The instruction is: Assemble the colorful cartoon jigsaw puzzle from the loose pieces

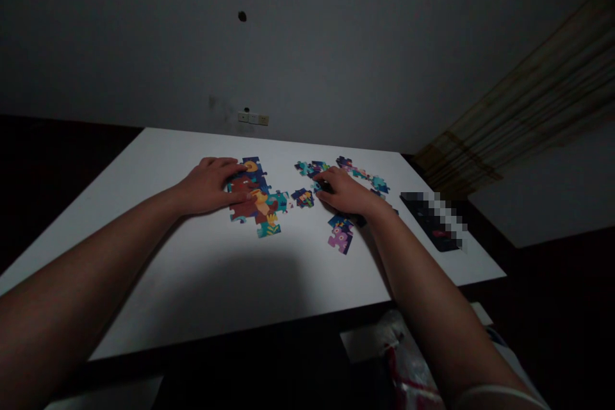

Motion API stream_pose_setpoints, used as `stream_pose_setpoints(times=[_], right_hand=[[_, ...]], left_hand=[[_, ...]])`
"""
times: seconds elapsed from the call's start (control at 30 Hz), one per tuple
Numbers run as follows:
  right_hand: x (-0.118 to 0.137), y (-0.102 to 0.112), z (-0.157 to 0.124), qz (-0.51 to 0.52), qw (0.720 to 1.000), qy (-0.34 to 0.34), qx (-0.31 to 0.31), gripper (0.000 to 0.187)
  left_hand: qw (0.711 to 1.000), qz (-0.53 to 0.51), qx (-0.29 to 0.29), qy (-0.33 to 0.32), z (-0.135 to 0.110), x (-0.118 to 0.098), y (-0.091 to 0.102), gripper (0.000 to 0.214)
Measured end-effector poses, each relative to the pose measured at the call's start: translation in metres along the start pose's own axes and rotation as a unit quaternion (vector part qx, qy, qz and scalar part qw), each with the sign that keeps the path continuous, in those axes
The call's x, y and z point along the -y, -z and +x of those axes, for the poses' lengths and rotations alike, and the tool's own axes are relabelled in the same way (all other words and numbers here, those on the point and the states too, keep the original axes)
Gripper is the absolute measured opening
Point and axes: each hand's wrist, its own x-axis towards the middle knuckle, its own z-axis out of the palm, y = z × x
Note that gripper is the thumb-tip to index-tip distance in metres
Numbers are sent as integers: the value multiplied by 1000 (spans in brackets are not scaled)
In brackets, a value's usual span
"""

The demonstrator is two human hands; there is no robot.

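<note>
A joined section of jigsaw puzzle (262, 205), with a brown figure on dark blue and teal, lies on the white table (206, 282). My left hand (211, 186) rests flat at its left side, thumb and fingers apart, fingertips on its edge. To the right, my right hand (343, 189) has its thumb and forefinger bent around a small teal puzzle piece (316, 186), partly hidden by the fingers. A dark blue puzzle piece (303, 197) lies between the two hands. Nearer to me are purple puzzle pieces (341, 238), just below my right wrist.
More loose pieces (377, 183) are spread behind and right of my right hand. A dark flat object (430, 221), partly pixelated, lies at the table's right. Behind stands a wall with sockets (253, 118); a curtain (519, 90) hangs right. A plastic bag (413, 365) is below the front edge.
</note>
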Motion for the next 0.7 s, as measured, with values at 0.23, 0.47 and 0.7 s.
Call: stream_pose_setpoints(times=[0.23,0.47,0.7], right_hand=[[-2,-1,1,5,1000,-9,5,34],[12,4,0,90,995,-30,-27,33],[-5,27,12,285,881,-91,-367,59]], left_hand=[[1000,1,1,12,0,1,-1,113],[1000,0,4,16,2,4,-3,121],[1000,0,-5,4,5,10,-7,120]])
